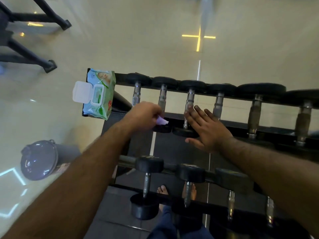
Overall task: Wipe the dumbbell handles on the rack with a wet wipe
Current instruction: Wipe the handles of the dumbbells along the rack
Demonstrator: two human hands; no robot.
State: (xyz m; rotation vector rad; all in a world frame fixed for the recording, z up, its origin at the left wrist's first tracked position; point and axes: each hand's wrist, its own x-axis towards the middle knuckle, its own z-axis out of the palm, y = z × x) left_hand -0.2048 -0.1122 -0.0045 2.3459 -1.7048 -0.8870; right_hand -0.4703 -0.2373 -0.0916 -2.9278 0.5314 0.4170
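Observation:
A black two-tier rack carries several dumbbells with black heads and metal handles. My left hand grips a crumpled pale wet wipe over the near end of the second dumbbell's handle on the top tier. With straight fingers, my right hand lies flat over the third dumbbell's handle and its near head. The handle parts beneath both hands are hidden.
A wet wipe pack with its white lid flipped open lies on the rack's left end. A grey lidded bin stands on the floor at left. Black equipment legs are at top left. Bare feet show under the lower tier.

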